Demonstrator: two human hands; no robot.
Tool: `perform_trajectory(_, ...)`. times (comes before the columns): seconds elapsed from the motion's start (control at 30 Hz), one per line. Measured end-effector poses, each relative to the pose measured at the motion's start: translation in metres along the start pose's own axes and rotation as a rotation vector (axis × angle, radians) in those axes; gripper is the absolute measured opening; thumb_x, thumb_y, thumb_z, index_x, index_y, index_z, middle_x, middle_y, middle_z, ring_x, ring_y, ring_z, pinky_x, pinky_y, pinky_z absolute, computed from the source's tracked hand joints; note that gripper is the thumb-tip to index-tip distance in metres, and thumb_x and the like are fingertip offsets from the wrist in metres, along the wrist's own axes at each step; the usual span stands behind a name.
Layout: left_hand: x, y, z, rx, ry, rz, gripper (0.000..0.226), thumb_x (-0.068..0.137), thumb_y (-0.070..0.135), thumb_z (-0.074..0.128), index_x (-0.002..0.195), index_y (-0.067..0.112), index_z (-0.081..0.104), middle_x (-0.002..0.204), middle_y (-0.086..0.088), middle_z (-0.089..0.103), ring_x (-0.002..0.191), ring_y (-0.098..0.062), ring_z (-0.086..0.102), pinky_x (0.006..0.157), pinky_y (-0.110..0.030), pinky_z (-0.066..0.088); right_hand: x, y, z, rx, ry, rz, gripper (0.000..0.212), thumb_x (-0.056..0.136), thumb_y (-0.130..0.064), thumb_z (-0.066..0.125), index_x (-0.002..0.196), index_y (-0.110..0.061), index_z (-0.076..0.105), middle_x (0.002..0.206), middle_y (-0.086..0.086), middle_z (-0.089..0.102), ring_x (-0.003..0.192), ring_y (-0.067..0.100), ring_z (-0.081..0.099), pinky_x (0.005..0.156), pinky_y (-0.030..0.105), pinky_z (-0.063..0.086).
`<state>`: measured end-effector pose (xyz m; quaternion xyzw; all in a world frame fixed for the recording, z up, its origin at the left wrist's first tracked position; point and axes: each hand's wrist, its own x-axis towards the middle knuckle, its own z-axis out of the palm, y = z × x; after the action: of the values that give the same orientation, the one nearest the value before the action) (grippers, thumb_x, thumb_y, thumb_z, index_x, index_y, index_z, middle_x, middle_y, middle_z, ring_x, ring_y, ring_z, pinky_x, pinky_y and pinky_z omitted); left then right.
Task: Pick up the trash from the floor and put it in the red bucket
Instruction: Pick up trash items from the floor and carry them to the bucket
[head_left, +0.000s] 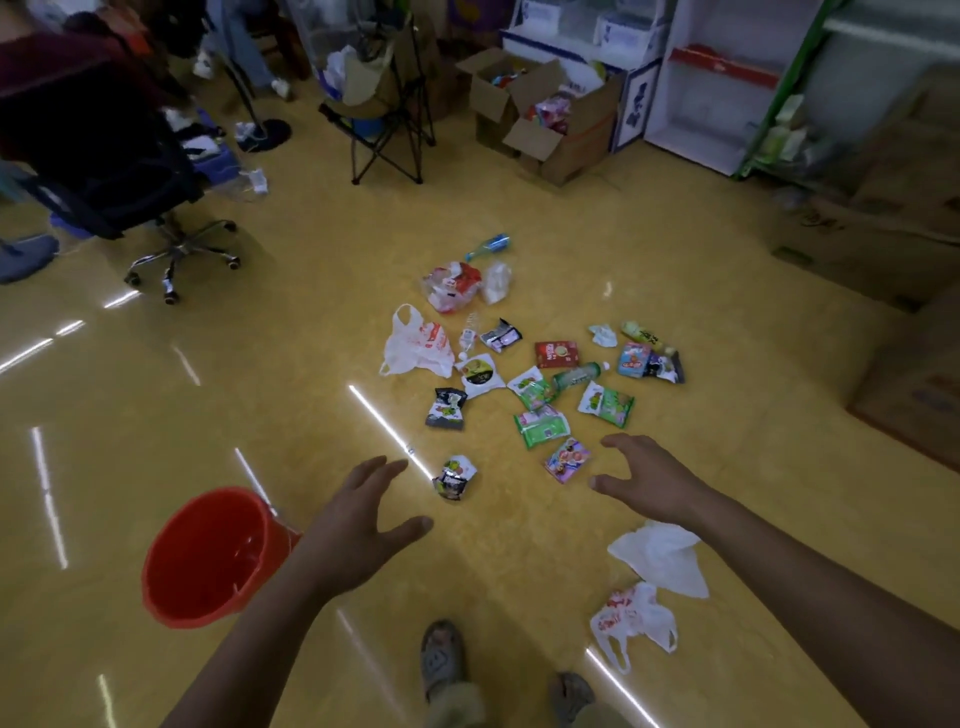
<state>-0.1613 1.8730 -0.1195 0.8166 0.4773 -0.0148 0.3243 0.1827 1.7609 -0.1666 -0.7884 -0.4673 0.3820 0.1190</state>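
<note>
Trash lies scattered on the yellow floor ahead of me: several snack wrappers such as a green packet, a pink packet and a crumpled dark wrapper, a plastic bottle, and a white plastic bag. Two more white bags lie near my right arm. The red bucket stands empty at lower left. My left hand hovers open just right of the bucket. My right hand is open, beside the pink packet, holding nothing.
A black office chair stands at the back left, a folding chair behind the trash, open cardboard boxes and white shelving at the back right. More boxes line the right side. My feet are at the bottom.
</note>
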Motion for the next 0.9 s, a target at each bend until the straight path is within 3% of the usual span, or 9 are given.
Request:
perform_trajectory(0.1,0.038,-0.014,-0.018,0.016,-0.037,0.074,0.105,0.059,0.093,0.042,0.146,0.034,0.035,0.155,0.001,0.029,0.139,-0.014,0.034,0.106,-0.027,0.033,0.005,-0.006,0.001,0.023,0.062,0.082,0.07,0.087,-0.049,0.065,0.145,-0.023,0.036,0.148,0.007,0.036,0.129,0.022,0.045,0.098,0.03,0.04)
perform_trajectory(0.23,0.083,-0.024,-0.045,0.044,-0.07,0.178,0.088,0.069,0.073,0.06,0.144,0.032,0.039,0.153,0.001,0.032,0.137,-0.013,0.036,0.106,-0.025,0.032,0.007,-0.017,0.002,0.056,0.119,0.167,0.071,0.087,-0.048,0.065,0.146,-0.022,0.035,0.149,0.009,0.035,0.129,0.023,0.046,0.098,0.031,0.041)
perform_trajectory(0.5,0.151,-0.013,-0.065,0.169,-0.186,0.376,0.076,0.076,0.052,0.071,0.142,0.027,0.043,0.149,0.0,0.038,0.135,-0.013,0.037,0.101,-0.022,0.03,0.001,-0.02,0.006,0.143,0.236,0.31,0.074,0.086,-0.052,0.064,0.147,-0.022,0.035,0.149,0.009,0.035,0.116,0.025,0.054,0.087,0.03,0.044)
perform_trajectory(0.63,0.179,0.003,-0.047,0.204,-0.227,0.412,0.075,0.079,0.051,0.071,0.143,0.026,0.043,0.148,0.002,0.039,0.132,-0.014,0.041,0.1,-0.024,0.032,0.0,0.0,0.007,0.177,0.261,0.358,0.075,0.086,-0.051,0.064,0.147,-0.021,0.034,0.149,0.01,0.034,0.12,0.027,0.051,0.093,0.033,0.042)
perform_trajectory(0.77,0.2,0.023,-0.006,0.209,-0.309,0.432,0.073,0.081,0.049,0.07,0.144,0.024,0.042,0.148,0.003,0.039,0.115,-0.003,0.043,0.093,-0.02,0.032,0.003,0.037,0.018,0.222,0.26,0.422,0.073,0.086,-0.051,0.064,0.146,-0.021,0.035,0.147,0.012,0.037,0.126,0.028,0.047,0.097,0.035,0.04)
perform_trajectory(0.9,0.224,0.033,0.054,0.227,-0.402,0.456,0.08,0.077,0.061,0.064,0.144,0.024,0.041,0.148,0.003,0.036,0.13,-0.016,0.044,0.105,-0.034,0.039,0.013,0.085,0.043,0.251,0.216,0.498,0.074,0.085,-0.05,0.065,0.146,-0.021,0.034,0.146,0.014,0.037,0.127,0.029,0.045,0.096,0.034,0.039)
